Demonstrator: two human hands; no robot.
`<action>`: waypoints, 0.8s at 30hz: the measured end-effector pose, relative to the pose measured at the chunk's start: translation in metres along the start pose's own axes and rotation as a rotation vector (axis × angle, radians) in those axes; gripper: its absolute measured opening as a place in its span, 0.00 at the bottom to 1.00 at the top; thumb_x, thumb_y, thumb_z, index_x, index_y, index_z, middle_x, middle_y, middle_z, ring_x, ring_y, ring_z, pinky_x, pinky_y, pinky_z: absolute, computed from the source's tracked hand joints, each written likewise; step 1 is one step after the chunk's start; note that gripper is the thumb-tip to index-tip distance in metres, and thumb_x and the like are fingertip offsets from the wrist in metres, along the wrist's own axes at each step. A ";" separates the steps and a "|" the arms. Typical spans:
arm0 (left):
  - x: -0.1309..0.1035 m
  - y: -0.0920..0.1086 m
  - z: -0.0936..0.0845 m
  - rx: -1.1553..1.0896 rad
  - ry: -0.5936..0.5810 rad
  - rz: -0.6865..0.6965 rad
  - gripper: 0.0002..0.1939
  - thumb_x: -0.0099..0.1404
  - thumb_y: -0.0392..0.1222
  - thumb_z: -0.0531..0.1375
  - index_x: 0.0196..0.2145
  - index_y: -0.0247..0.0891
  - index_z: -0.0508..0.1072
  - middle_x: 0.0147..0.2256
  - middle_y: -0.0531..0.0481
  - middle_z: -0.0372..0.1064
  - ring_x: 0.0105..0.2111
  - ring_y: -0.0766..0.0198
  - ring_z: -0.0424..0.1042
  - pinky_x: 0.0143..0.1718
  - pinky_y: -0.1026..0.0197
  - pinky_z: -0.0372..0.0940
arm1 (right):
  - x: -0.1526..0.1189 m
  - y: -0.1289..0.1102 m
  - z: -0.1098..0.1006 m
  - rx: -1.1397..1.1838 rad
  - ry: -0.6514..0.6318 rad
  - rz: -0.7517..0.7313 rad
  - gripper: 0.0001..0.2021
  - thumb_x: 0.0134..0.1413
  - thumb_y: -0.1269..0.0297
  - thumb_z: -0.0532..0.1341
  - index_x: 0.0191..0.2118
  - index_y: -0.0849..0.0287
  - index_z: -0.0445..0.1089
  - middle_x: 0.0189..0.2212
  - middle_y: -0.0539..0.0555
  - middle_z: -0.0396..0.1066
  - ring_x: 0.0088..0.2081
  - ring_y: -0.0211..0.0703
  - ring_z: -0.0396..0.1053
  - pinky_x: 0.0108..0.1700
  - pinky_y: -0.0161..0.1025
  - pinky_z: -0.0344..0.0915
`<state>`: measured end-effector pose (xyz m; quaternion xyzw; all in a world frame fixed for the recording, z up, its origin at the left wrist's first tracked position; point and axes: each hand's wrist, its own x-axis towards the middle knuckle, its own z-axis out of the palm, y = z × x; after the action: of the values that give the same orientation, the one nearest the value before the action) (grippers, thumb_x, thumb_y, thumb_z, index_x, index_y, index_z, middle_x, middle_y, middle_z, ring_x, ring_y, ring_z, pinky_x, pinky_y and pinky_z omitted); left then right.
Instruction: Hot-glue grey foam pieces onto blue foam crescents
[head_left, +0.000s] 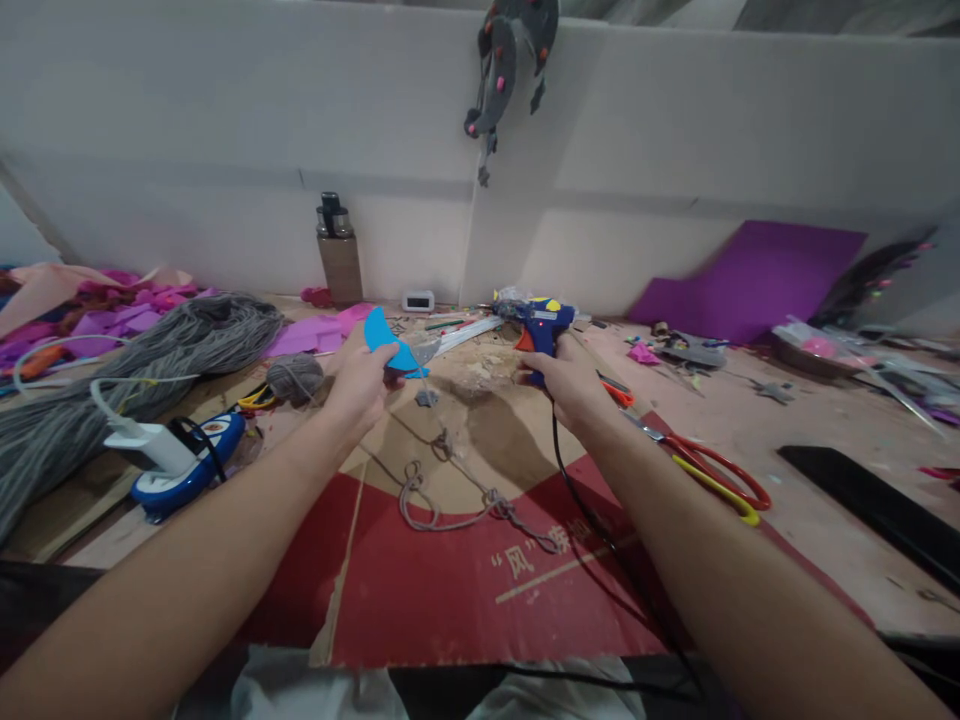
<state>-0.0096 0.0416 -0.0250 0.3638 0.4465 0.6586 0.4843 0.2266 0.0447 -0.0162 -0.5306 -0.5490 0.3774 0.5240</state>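
Observation:
Between its thumb and fingers, my left hand [369,385] pinches a curved blue felt piece [391,345]. A thin grey cord [446,522] trails from near that piece and lies knotted across the cardboard. My right hand [561,378] is wrapped round the handle of a blue glue gun [547,318] with an orange trigger. The glue gun's nozzle points left, towards the blue piece but apart from it. A small grey star [427,398] lies under the felt piece. The glue gun's black cable [564,475] runs down over the cardboard.
Red-and-tan cardboard [435,600] covers the table's front. Scissors with red handles [716,470] lie right of my forearm, near a black flat object [877,510]. On the left are a blue power strip [187,470], grey yarn [172,345] and a yarn ball [295,379]. Purple felt [757,285] leans against the wall.

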 end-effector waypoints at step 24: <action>-0.005 0.009 0.004 0.143 -0.001 0.172 0.07 0.53 0.40 0.61 0.27 0.38 0.65 0.23 0.54 0.66 0.20 0.69 0.65 0.23 0.66 0.62 | -0.049 -0.027 0.020 -0.456 -0.300 -0.469 0.13 0.57 0.67 0.55 0.49 0.57 0.62 0.43 0.59 0.71 0.43 0.50 0.68 0.46 0.49 0.64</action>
<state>-0.0077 0.0368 -0.0153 0.4349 0.4592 0.6640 0.3988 0.1970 -0.0048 -0.0017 -0.4321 -0.7969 0.1883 0.3779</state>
